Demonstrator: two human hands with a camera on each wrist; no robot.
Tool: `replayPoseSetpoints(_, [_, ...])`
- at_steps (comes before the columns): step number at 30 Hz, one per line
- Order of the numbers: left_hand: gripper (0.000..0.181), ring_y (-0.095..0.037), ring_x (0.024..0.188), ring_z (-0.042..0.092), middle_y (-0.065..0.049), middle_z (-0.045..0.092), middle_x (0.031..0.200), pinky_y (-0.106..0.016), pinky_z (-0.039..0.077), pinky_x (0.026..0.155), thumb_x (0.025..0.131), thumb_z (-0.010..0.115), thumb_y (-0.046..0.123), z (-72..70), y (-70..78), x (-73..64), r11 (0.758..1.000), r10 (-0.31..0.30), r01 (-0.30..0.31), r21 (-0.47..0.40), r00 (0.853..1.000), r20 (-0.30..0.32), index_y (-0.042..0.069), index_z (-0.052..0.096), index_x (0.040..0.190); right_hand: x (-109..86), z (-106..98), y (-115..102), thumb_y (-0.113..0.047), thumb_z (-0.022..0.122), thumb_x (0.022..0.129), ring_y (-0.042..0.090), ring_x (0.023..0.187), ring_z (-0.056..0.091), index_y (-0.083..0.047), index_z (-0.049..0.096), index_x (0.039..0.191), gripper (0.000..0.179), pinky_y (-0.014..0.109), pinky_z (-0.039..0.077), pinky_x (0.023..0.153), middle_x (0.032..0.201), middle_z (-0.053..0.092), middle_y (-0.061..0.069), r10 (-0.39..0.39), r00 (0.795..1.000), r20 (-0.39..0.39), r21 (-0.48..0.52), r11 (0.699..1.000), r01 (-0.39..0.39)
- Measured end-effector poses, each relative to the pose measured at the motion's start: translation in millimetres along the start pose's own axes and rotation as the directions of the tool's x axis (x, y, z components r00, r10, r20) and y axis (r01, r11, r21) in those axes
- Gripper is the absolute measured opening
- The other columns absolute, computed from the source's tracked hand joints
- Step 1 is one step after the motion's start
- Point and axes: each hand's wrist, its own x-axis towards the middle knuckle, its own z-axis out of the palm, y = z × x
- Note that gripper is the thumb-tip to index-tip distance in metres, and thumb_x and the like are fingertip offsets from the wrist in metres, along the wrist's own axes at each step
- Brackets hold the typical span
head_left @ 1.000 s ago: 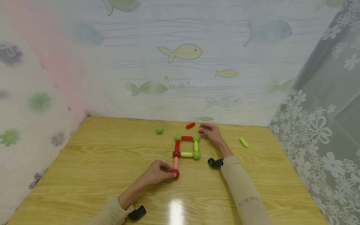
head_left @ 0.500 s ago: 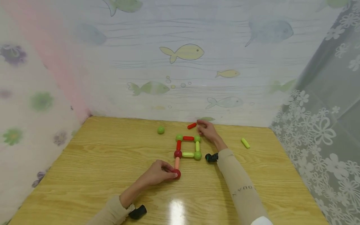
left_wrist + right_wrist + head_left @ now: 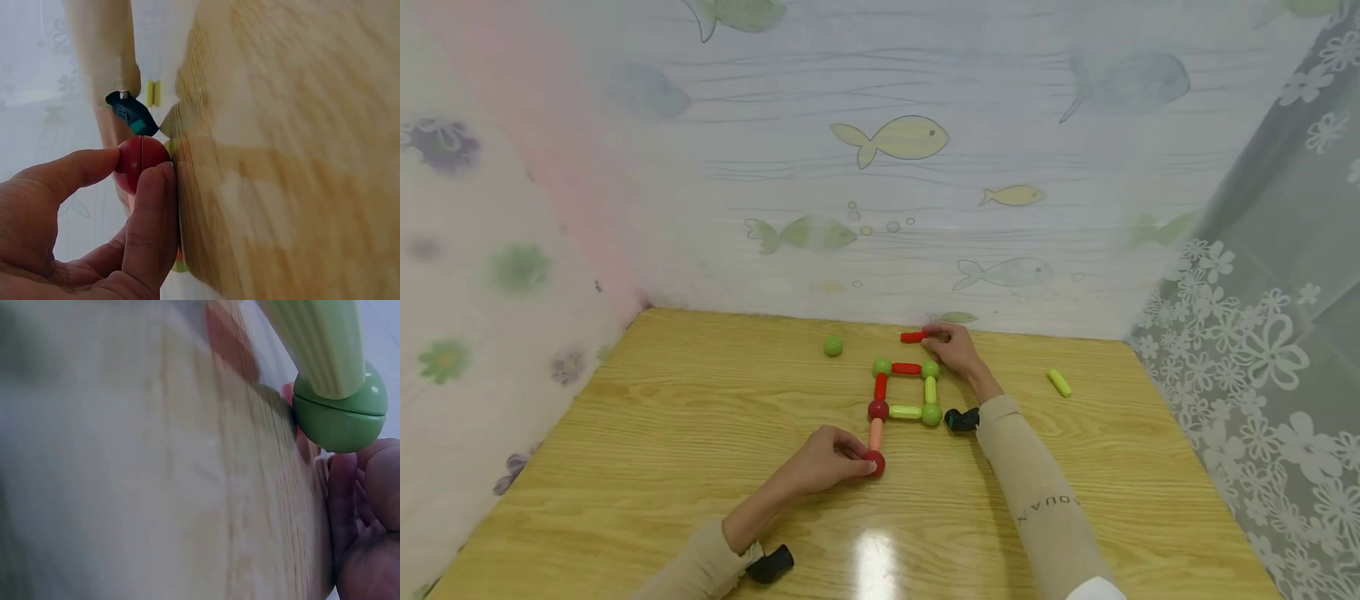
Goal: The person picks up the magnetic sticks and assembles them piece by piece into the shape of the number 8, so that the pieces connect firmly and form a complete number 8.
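Observation:
My left hand (image 3: 829,462) pinches a dark red ball (image 3: 875,464) between thumb and fingers; the left wrist view shows a seam round this ball (image 3: 142,164). A pink stick (image 3: 876,435) joins it to another dark red ball (image 3: 878,410), one corner of a square of sticks and balls. The other corners are green balls (image 3: 931,413), linked by red sticks (image 3: 907,368) and yellow-green sticks (image 3: 906,412). Beyond the square, my right hand (image 3: 953,348) holds the right end of a loose red stick (image 3: 913,337) in its fingertips. In the right wrist view a green ball (image 3: 340,415) partly hides the fingers.
A loose green ball (image 3: 833,346) lies behind and left of the square. To the right lies a loose yellow-green stick (image 3: 1059,382). The wooden table (image 3: 700,400) ends at a fish-patterned curtain (image 3: 887,233) at the back. Black wrist devices (image 3: 962,419) sit near both cuffs.
My right hand has moved back and left to the loose red stick and taken its end; the stick has turned from slanted to nearly level. The left hand keeps its hold on the ball.

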Motion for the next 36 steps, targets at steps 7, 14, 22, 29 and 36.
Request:
replayPoseSetpoints(7, [0.028,-0.015,0.081,0.068,-0.009,0.07,0.096,-0.031,0.058,0.071,0.089,0.078,0.018,0.4,-1.8,1.0,1.0,-0.004,0.004,-0.023,1.0,0.004,-0.004,0.07,0.104,4.8,2,12,-0.006,0.063,0.101,0.007,0.059,0.052,0.01,0.063,0.128,0.032,0.021,0.047,0.058,0.098,0.069,0.02,0.005,0.999,-0.044,-0.009,1.0,-0.005])
replayPoseSetpoints(14, [0.026,-0.014,0.079,0.067,-0.008,0.071,0.093,-0.029,0.057,0.069,0.089,0.079,0.018,1.5,-0.2,-0.9,1.0,0.009,-0.009,-0.003,1.0,0.001,-0.003,0.072,0.102,-2.3,-3,15,-0.012,0.052,0.107,0.008,0.07,0.061,0.01,0.055,0.135,0.036,0.02,0.055,0.066,0.101,0.063,0.015,0.072,0.995,-0.074,0.102,0.993,-0.064])
replayPoseSetpoints(22, [0.025,-0.014,0.077,0.065,-0.006,0.071,0.091,-0.028,0.054,0.067,0.089,0.079,0.019,7.0,1.9,-6.2,1.0,0.014,-0.014,0.022,1.0,-0.012,-0.002,0.072,0.1,-26.9,-5,16,-0.013,0.051,0.108,0.006,0.085,0.067,0.012,0.051,0.137,0.038,0.021,0.058,0.079,0.121,0.064,0.029,0.123,0.989,-0.081,0.242,0.965,-0.1])
replayPoseSetpoints(29, [0.025,-0.014,0.077,0.065,-0.007,0.071,0.091,-0.028,0.054,0.067,0.089,0.079,0.018,7.2,0.9,-4.4,1.0,0.004,-0.004,0.026,1.0,-0.019,-0.002,0.071,0.1,-51.9,-3,13,-0.01,0.051,0.107,0.005,0.092,0.069,0.014,0.05,0.136,0.038,0.021,0.056,0.089,0.128,0.059,0.033,0.162,0.978,-0.131,0.373,0.922,-0.103])
replayPoseSetpoints(36, [0.025,-0.014,0.077,0.064,-0.006,0.07,0.091,-0.027,0.053,0.066,0.089,0.08,0.02,7.9,1.7,-5.3,0.999,0.008,-0.007,0.044,1.0,-0.019,-0.001,0.072,0.1,-74.6,-4,13,-0.01,0.053,0.106,0.008,0.095,0.07,0.012,0.053,0.131,0.033,0.024,0.056,0.091,0.123,0.064,0.025,0.189,0.959,-0.213,0.443,0.893,-0.078])
